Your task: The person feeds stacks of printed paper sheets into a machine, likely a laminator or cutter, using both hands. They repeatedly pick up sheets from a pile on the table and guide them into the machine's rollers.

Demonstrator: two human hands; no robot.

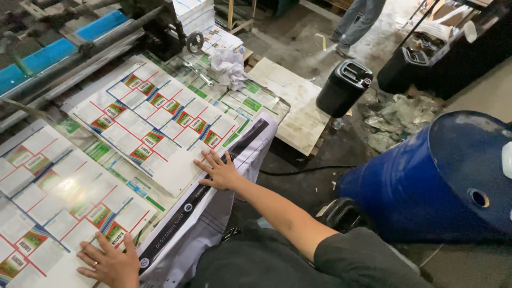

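The right hand (221,172) lies flat, fingers (205,160) spread and released, palm pressed on the near right edge of the upper printed sheet (154,125), grasping nothing; that sheet sits on the table (277,104) with its long axis running from near right up toward the far left, so most of it lies ahead and to the left of the fingertips; the left hand (109,262) rests likewise open and flat, a ring on 1 finger, on the near corner of the lower printed sheet (58,205), which spreads away to the far left of it; the 2 sheets lie side by side, slightly overlapped by loose prints beneath; the right hand is the nearer to the upper sheet, the left to the lower; beyond stand a crumpled white rag (228,66), a black jerrycan (344,88) on the floor, a blue drum (448,176) at the right, and another person's legs (357,21) far off.
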